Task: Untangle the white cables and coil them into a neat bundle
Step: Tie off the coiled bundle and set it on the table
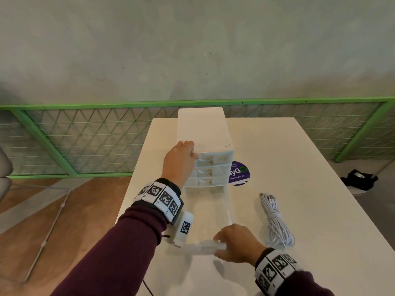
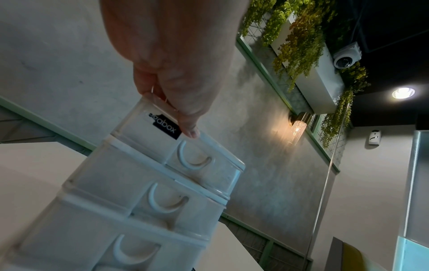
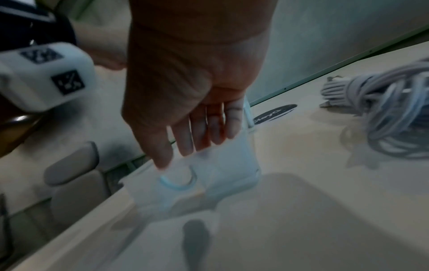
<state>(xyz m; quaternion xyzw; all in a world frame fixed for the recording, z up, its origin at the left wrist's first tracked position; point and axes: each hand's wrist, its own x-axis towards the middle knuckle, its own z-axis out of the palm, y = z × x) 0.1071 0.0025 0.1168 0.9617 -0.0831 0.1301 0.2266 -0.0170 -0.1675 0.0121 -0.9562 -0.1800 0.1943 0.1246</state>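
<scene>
Head view showed my white cables point(image 1: 275, 218) already coiled right of the clear plastic drawer point(image 1: 210, 221); right hand point(image 1: 237, 244) gripped its front, left hand point(image 1: 181, 159) steadying the white drawer unit point(image 1: 203, 129).

What I can't make out from here

My right hand point(image 3: 185, 102) and the clear drawer point(image 3: 209, 174) smear with blur in the right wrist view; the cable bundle point(image 3: 390, 117) runs off the frame edge, and the drawer unit point(image 1: 205, 133) half-covers the purple sticker point(image 1: 240, 174).
</scene>
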